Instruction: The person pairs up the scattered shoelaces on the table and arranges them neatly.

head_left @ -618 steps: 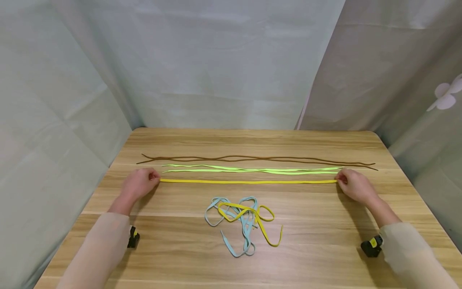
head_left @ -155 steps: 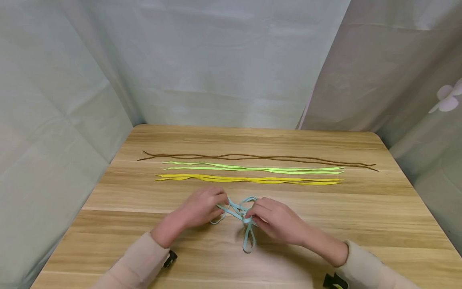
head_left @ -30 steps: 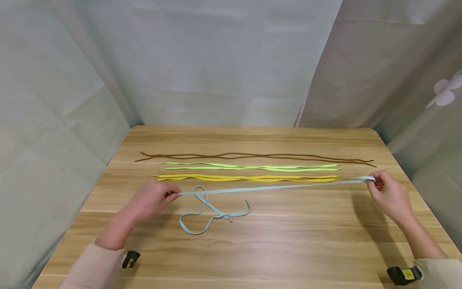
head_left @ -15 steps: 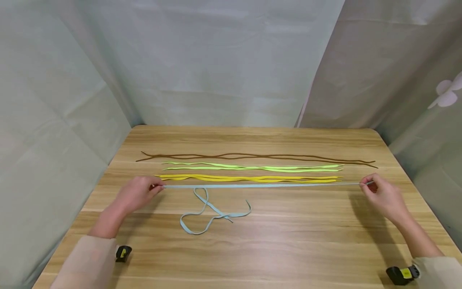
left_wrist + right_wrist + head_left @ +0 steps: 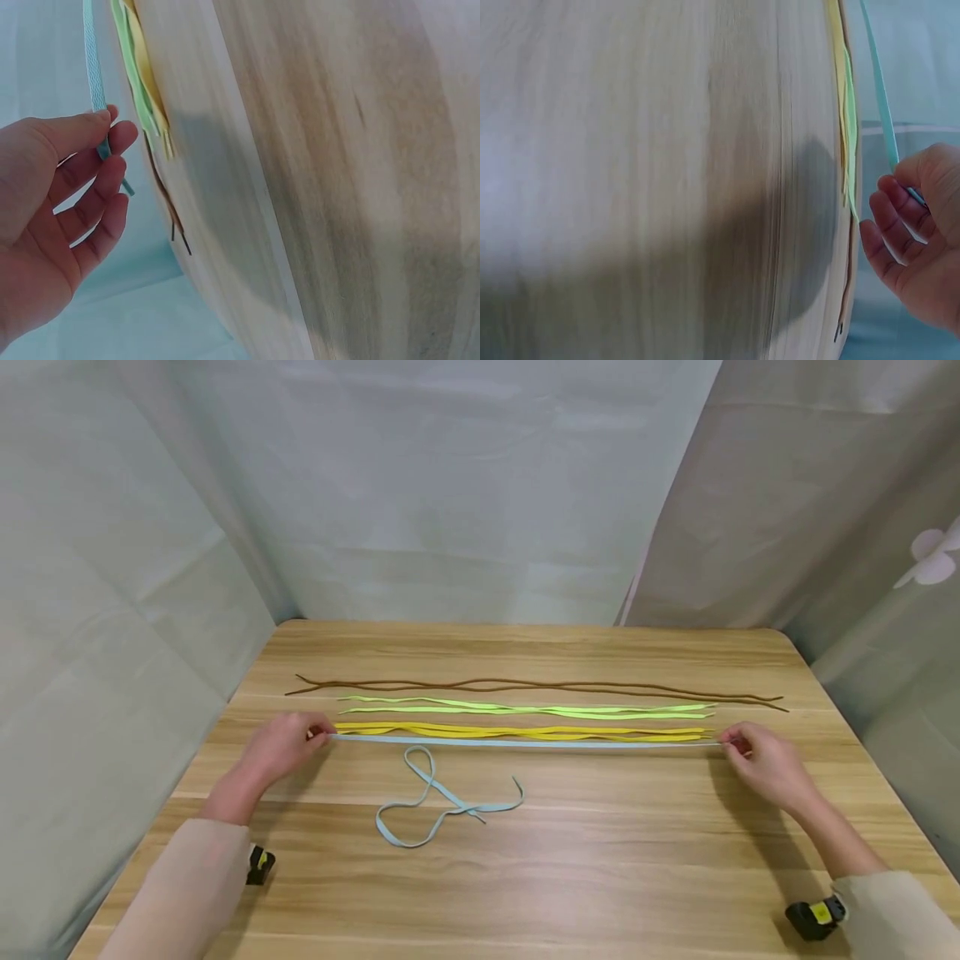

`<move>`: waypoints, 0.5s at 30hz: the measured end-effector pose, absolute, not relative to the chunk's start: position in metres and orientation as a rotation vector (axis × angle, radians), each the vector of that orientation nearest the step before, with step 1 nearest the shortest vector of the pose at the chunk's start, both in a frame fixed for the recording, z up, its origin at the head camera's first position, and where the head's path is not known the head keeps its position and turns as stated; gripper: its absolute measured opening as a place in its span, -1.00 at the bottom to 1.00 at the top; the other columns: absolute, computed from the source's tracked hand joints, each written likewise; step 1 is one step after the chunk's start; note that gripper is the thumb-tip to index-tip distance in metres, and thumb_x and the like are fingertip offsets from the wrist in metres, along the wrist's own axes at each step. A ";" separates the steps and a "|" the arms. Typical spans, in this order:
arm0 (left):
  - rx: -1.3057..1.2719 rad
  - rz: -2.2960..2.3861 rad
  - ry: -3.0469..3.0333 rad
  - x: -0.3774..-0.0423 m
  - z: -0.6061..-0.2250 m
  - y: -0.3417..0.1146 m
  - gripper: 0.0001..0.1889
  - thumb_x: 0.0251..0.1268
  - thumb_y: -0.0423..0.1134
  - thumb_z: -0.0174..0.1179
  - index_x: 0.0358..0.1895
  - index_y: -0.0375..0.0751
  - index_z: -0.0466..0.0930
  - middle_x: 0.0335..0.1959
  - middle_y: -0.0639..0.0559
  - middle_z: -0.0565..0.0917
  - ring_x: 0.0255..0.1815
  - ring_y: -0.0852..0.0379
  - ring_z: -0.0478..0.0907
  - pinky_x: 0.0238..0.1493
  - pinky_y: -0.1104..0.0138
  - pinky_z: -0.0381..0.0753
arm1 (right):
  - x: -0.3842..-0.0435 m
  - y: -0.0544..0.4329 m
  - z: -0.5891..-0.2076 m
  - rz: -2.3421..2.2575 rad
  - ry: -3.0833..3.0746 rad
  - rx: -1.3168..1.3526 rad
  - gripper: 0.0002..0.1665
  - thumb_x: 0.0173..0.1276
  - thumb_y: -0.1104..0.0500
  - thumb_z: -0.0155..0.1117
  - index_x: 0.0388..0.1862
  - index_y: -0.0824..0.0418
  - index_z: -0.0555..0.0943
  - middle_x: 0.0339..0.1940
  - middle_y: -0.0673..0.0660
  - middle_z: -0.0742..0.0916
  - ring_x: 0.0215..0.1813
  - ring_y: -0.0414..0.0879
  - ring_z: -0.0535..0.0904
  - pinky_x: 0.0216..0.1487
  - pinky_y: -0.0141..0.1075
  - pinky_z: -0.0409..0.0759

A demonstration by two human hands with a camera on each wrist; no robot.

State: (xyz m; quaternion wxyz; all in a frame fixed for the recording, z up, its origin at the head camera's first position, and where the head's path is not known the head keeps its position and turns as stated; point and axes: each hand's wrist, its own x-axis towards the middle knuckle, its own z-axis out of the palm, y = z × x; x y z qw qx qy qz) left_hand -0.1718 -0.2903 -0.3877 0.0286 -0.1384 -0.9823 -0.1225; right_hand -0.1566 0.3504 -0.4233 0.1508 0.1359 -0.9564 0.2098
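Note:
A light-blue shoelace [image 5: 517, 743] is stretched straight between both hands, just in front of the yellow pair. My left hand [image 5: 285, 745] pinches one end; in the left wrist view the shoelace tip [image 5: 129, 187] pokes out below the fingers. At the other end my right hand [image 5: 767, 767] pinches the lace between thumb and forefinger, as the right wrist view also shows on the lace [image 5: 883, 105]. A second light-blue shoelace [image 5: 420, 839] lies in loose curves on the table, nearer the wearer.
Behind the held lace, two yellow shoelaces [image 5: 450, 730], two lime-green shoelaces [image 5: 480, 707] and two brown round laces [image 5: 495, 682] lie in rows across the wooden table [image 5: 600, 885]. Pale curtains [image 5: 450, 510] hang around the table's back and sides.
The tangled blue laces have been separated, and one is now stretched between the hands. Over the last second it levelled out; the left hand moved away and left, the right hand slightly inward.

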 end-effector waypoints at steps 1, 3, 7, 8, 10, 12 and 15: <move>-0.410 -0.378 -3.041 -0.173 -0.388 -0.291 -0.93 0.13 -0.34 0.21 -0.34 -0.20 0.67 -0.42 -0.08 0.68 -0.49 0.09 0.52 -0.49 0.20 0.45 | -0.158 0.349 -0.424 0.612 -2.752 0.392 -0.88 0.06 0.43 0.23 -0.38 0.32 0.57 -0.49 0.13 0.65 -0.45 -0.25 0.45 -0.47 -0.33 0.45; -0.380 -0.376 -3.065 -0.175 -0.388 -0.291 -0.92 0.15 -0.34 0.19 -0.33 -0.19 0.66 -0.41 -0.09 0.68 -0.46 0.06 0.54 -0.50 0.18 0.46 | -0.159 0.347 -0.425 0.628 -2.759 0.393 -0.88 0.06 0.44 0.22 -0.38 0.33 0.56 -0.49 0.13 0.64 -0.45 -0.21 0.46 -0.48 -0.34 0.42; -0.344 -0.360 -3.092 -0.179 -0.389 -0.292 -0.93 0.14 -0.32 0.19 -0.34 -0.18 0.65 -0.40 -0.11 0.69 -0.42 0.00 0.57 -0.48 0.14 0.47 | -0.162 0.345 -0.429 0.618 -2.771 0.399 -0.89 0.06 0.42 0.24 -0.40 0.30 0.55 -0.53 0.07 0.60 -0.48 -0.22 0.42 -0.50 -0.35 0.38; -0.337 -0.355 -3.098 -0.179 -0.390 -0.292 -0.93 0.13 -0.32 0.19 -0.35 -0.17 0.65 -0.40 -0.10 0.69 -0.42 0.00 0.57 -0.48 0.14 0.47 | -0.162 0.344 -0.431 0.608 -2.771 0.402 -0.89 0.06 0.41 0.25 -0.41 0.29 0.55 -0.54 0.05 0.59 -0.48 -0.23 0.40 -0.50 -0.35 0.37; -0.329 -0.342 -3.106 -0.181 -0.391 -0.293 -0.94 0.12 -0.30 0.21 -0.36 -0.16 0.65 -0.40 -0.09 0.69 -0.43 0.01 0.57 -0.51 0.16 0.46 | -0.162 0.344 -0.433 0.596 -2.772 0.413 -0.90 0.06 0.41 0.25 -0.42 0.29 0.54 -0.56 0.03 0.57 -0.50 -0.24 0.37 -0.50 -0.35 0.35; -0.322 -0.326 -3.116 -0.181 -0.392 -0.293 -0.95 0.11 -0.29 0.22 -0.37 -0.14 0.65 -0.41 -0.07 0.68 -0.45 0.04 0.55 -0.53 0.19 0.44 | -0.162 0.343 -0.434 0.586 -2.762 0.429 -0.90 0.07 0.40 0.26 -0.43 0.29 0.54 -0.56 0.03 0.56 -0.50 -0.23 0.37 -0.50 -0.35 0.35; -0.312 -0.313 -3.128 -0.181 -0.393 -0.293 -0.96 0.11 -0.27 0.23 -0.38 -0.11 0.65 -0.41 -0.06 0.68 -0.47 0.07 0.53 -0.57 0.24 0.40 | -0.163 0.342 -0.436 0.577 -2.748 0.458 -0.89 0.05 0.40 0.28 -0.43 0.28 0.55 -0.55 0.04 0.57 -0.50 -0.23 0.37 -0.51 -0.34 0.35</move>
